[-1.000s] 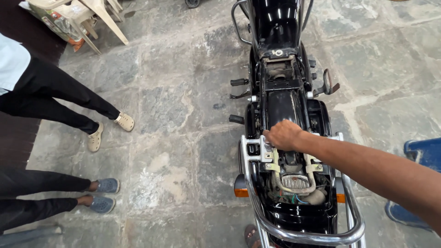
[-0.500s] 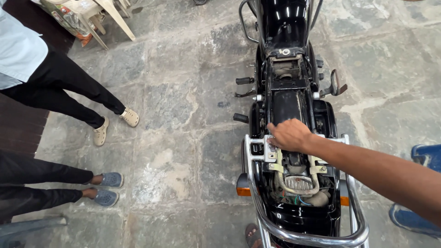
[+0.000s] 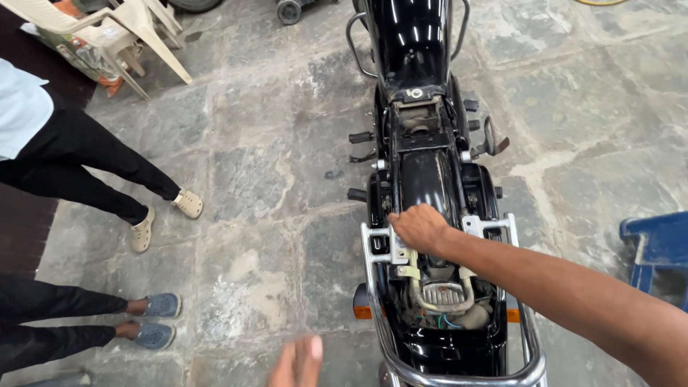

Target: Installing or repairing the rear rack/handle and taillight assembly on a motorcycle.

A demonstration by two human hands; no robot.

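Right hand grip: right hand [image 3: 419,228] lies knuckles-up on the motorcycle frame [image 3: 430,179], fingers curled down over the left part of the silver cross bracket [image 3: 390,244]; whether they clench a part or only press on it cannot be told, since the palm side is hidden.
Left hand grip: left hand [image 3: 297,363] is blurred at the bottom edge, left of the frame's tail, fingers spread, grasping nothing.
Motorcycle frame: black, standing lengthwise up the view, seat off, so the open bay with wires and a ribbed part [image 3: 441,295] shows just behind the right hand.
Fuel tank: glossy black tank [image 3: 416,39] at the far end of the frame, well ahead of the hand.
Rear rail: chrome grab rail [image 3: 459,376] loops round the frame's tail, nearest the camera.
Foot pegs: black pegs [image 3: 360,136] stick out on the frame's left side.
Floor: grey stone slabs [image 3: 265,186] all about the frame.
Bystanders: two people's legs in dark trousers, one in cream shoes [image 3: 190,204], one in blue-grey shoes [image 3: 161,306], well to the left of the frame.
Other things: white plastic chair [image 3: 118,25] far left of the tank; blue stool [image 3: 656,247] right of the frame.
Progress: judging by the bare bay, the seat stage is done; the work on the bracket appears in hand, with nothing refitted yet.
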